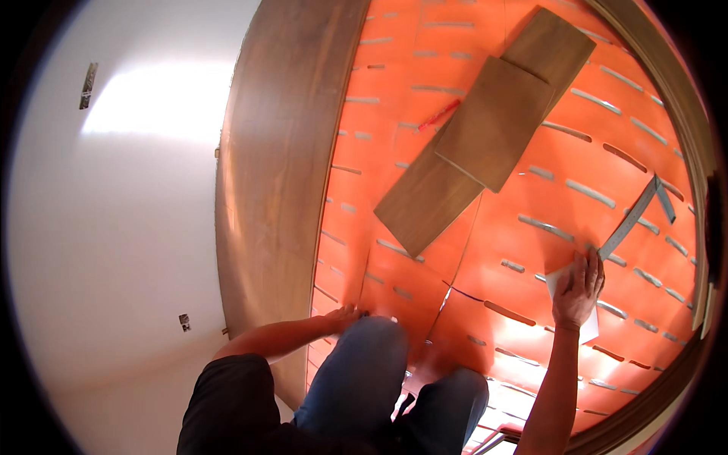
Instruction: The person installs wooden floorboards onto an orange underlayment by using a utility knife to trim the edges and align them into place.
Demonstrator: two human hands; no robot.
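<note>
The right hand [578, 292] lies palm down over a white sheet [590, 327] on the floor at the right, its fingers nearly straight and close together; whether it grips the sheet or only rests on it, I cannot tell. The sheet shows on either side of the hand. The fingertips meet the lower end of the long arm of a grey metal square [629, 218], whose short arm points back toward the person from the far corner. The left hand [345, 318] is down near the floor beside a knee in blue jeans [356, 364], fingers reaching toward the knee and partly hidden by it; how far open it is, and whether it holds anything, I cannot tell. Orange underlayment [478, 262] with rows of greyish slots covers the floor around both hands. Ahead, between the square and the laid flooring, a short wood board [497, 121] sits on top of brown wood planking [428, 208] set diagonally, one part jutting out at each end. A slim red tool [440, 115] lies just beside the board's left side. Along the left, brown wood flooring [284, 152] runs beside a white wall [152, 212], while brown wood trim [681, 106] borders the floor at the far right.
</note>
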